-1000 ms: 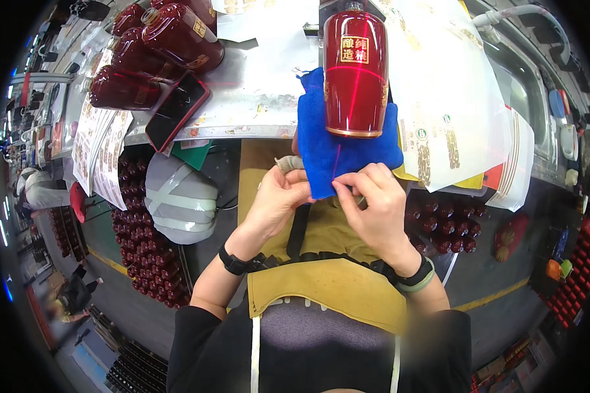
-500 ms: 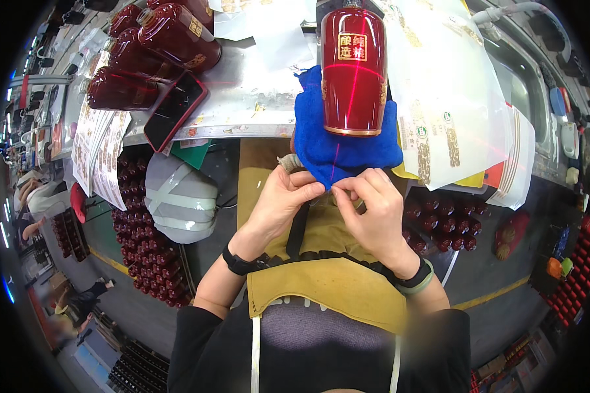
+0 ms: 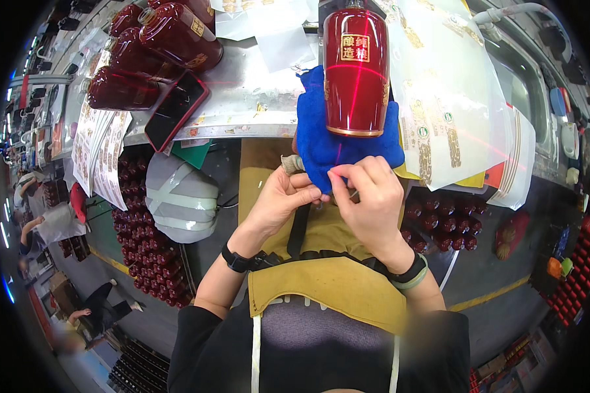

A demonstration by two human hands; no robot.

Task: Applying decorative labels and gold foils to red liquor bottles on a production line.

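My left hand (image 3: 283, 200) is closed, with thumb and index finger pressed together just below the lower tip of a blue cloth (image 3: 318, 121). Beside it, my right hand (image 3: 373, 203) is pinched, its fingertips against the front of that cloth. Anything small between the fingers of either hand is too fine to make out. Above the hands, a dark red bottle (image 3: 356, 82) with a gold-framed label lies on the cloth, base toward me and neck pointing away. Thin red light lines cross on the bottle. A beige wrapped end (image 3: 291, 164) shows next to my left index finger.
Several red bottles (image 3: 180, 39) crowd the bench's left, beside a red-edged phone (image 3: 176, 111). Printed sheets (image 3: 449, 98) cover the right side; more sheets (image 3: 101, 150) hang at the left. A grey cushion (image 3: 182, 196) and rows of bottles (image 3: 147, 255) are below. People work far left.
My right fingertips have shifted slightly up, away from my left ones, which have dropped a little. The bottle has barely moved to the right. People at far left have changed position.
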